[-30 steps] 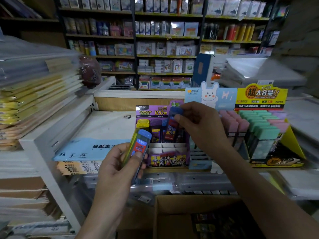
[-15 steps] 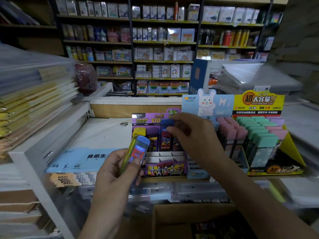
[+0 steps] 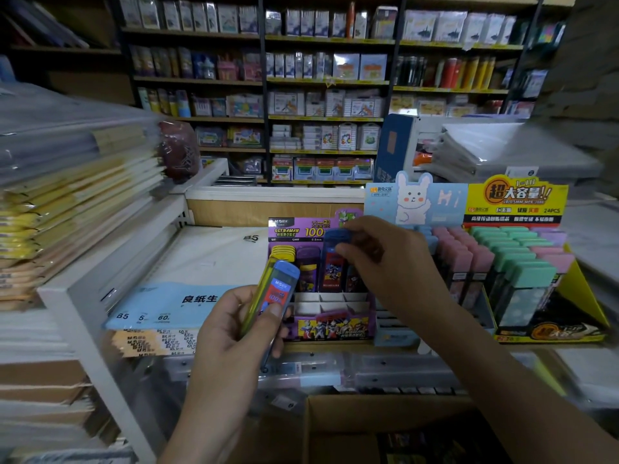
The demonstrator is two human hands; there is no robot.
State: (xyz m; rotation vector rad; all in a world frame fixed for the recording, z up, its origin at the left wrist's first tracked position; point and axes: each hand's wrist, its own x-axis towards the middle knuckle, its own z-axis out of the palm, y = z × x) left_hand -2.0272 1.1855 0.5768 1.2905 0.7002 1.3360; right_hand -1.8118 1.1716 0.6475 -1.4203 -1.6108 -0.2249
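Observation:
My left hand (image 3: 234, 333) grips a small stack of flat lead-refill cases (image 3: 276, 289), the front one blue-capped with a red label, a yellow one behind it. My right hand (image 3: 385, 262) pinches the blue cap of another case (image 3: 331, 262) that stands in the back row of a purple display box (image 3: 335, 326). Yellow and purple cases (image 3: 294, 259) stand in the same row to its left. The box's front compartments show white dividers.
A blue rabbit-printed display (image 3: 415, 199) and a yellow display box (image 3: 582, 296) with pink and green cases stand to the right. A B5 paper pack (image 3: 187, 296) lies left, beside stacked wrapped paper (image 3: 67, 195). An open cardboard box (image 3: 385, 430) sits below. Stocked shelves (image 3: 321, 95) fill the back.
My right hand has lowered the blue-capped case down into the purple box's back row. My left hand keeps its cases in about the same place.

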